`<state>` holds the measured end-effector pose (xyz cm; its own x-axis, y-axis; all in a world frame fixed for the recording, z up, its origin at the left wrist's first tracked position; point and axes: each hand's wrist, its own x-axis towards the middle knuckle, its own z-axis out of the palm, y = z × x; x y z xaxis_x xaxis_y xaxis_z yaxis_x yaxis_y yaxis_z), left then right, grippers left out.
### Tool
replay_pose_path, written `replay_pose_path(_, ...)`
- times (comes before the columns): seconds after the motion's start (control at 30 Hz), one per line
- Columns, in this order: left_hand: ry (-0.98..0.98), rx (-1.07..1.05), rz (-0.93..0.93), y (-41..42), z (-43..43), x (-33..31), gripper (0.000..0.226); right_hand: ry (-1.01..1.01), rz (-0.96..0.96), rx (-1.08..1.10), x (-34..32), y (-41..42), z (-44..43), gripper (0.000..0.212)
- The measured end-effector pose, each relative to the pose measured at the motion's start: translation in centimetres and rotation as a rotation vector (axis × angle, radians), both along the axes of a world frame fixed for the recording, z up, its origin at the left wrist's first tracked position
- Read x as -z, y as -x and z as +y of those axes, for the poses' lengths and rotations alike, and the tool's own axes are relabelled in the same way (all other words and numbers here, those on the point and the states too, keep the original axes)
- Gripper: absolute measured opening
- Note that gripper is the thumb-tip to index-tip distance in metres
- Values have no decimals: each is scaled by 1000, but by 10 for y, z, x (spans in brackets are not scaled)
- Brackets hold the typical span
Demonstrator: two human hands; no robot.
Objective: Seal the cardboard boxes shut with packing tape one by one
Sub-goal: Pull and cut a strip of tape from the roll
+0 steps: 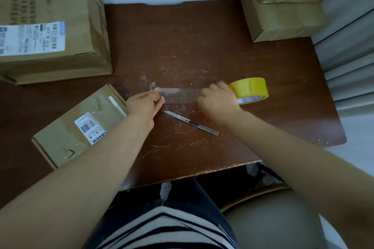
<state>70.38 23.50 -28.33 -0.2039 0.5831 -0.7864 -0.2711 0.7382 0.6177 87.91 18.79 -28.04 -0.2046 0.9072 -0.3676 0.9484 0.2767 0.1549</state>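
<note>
Brown desk (202,46): large box (50,26), small box (81,123) at left edge, stacked boxes (283,12) far right, knife (190,122) between wrists. Left hand (144,105) pinches tape strip (180,95); right hand (217,99) grips roll (251,89).

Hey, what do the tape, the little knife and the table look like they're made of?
Tape roll: thin glossy plastic film, yellow on the roll, yet the pulled strip is see-through. Knife: apparently metal, slim silvery body; dark slider, probably plastic. Table: dark brown wood or veneer, cannot tell which; pale scratches, chipped front edge.
</note>
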Motion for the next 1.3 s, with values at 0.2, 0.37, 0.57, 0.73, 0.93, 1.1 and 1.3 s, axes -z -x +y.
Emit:
replay_pose_path(0.2,3,63,-11,3,4,1,16,211,326,425,18,26,-42,49)
replay_pose_path(0.37,6,92,8,3,8,0,12,237,444,558,20,31,-52,42)
replay_pose_path(0.57,-17,120,-2,3,9,0,13,261,943,1043,13,22,-74,13)
replay_pose_path(0.73,-10,132,7,4,8,2,15,114,1128,1223,9,30,-58,22)
replay_pose_path(0.93,-10,122,26,4,6,3,6,54,802,1033,5,31,-33,24)
replay_pose_path(1.1,-28,112,50,3,5,2,5,-14,476,918,5,32,-23,25)
replay_pose_path(1.3,-98,125,57,2,0,1,9,9,348,835,13,41,-14,19)
